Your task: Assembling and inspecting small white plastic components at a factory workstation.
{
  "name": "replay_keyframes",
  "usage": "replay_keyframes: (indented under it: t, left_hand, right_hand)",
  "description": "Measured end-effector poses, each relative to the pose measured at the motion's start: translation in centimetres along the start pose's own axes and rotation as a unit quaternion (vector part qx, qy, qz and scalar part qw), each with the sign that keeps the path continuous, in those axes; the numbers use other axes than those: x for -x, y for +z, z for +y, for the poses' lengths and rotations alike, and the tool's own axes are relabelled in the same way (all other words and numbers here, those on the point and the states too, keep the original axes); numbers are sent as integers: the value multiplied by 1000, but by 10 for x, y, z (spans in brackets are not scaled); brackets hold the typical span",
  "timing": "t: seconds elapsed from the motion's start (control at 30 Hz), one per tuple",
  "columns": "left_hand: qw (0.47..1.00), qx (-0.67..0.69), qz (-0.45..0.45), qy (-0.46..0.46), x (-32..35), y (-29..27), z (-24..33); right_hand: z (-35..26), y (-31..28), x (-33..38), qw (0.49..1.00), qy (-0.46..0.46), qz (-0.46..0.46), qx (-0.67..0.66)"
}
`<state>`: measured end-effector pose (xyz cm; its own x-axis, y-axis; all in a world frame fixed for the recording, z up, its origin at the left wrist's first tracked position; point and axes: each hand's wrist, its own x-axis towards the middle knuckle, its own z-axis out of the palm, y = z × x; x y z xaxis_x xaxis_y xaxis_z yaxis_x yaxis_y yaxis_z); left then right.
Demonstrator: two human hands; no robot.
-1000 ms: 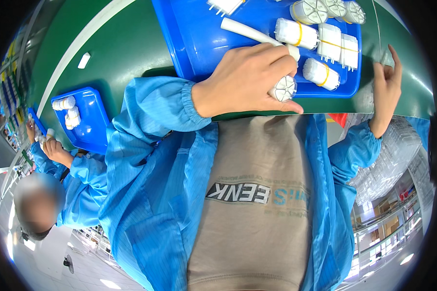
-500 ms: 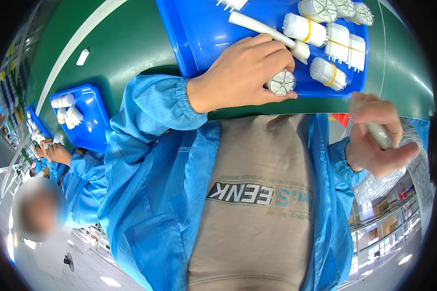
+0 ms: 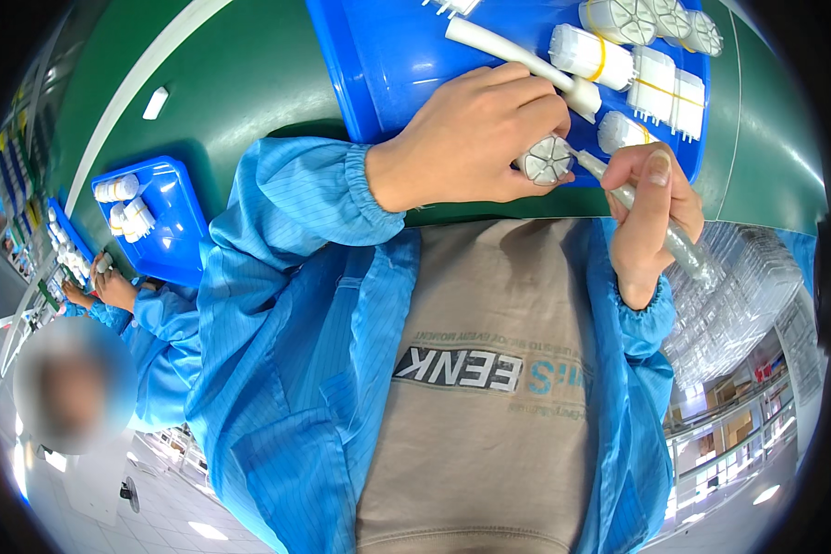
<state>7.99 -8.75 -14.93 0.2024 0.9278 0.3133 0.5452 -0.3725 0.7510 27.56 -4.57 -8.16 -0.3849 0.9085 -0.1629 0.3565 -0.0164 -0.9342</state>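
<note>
My left hand grips a small round white cylindrical part, its spoked end face turned toward me, at the near edge of a blue tray. My right hand holds a clear thin tube whose tip touches the side of that part. On the tray lie a long white tube and several white cylindrical bundles bound with yellow bands. My blue sleeves and grey shirt fill the lower part of the view.
The tray sits on a green table. To the left, another person's hand in a blue sleeve works by a second blue tray with white parts. A stack of clear plastic trays stands at the right.
My right hand came from the far right edge toward the middle, now holding the clear tube against the part in my left hand. The left hand stayed at the tray edge.
</note>
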Motion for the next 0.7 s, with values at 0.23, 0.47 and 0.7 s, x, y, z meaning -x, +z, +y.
replay_keyframes:
  t: [0.23,0.47,0.7]
  left_hand:
    - [1000,-2,-4,1,0,-1,0]
    - [1000,0,1,4,0,0,0]
    - [1000,-2,8,2,0,1,1]
  right_hand:
    - [5,3,-1,997,49,4,-59]
    - [1,5,1,997,47,-7,-61]
    - [-11,9,1,999,-1,26,44]
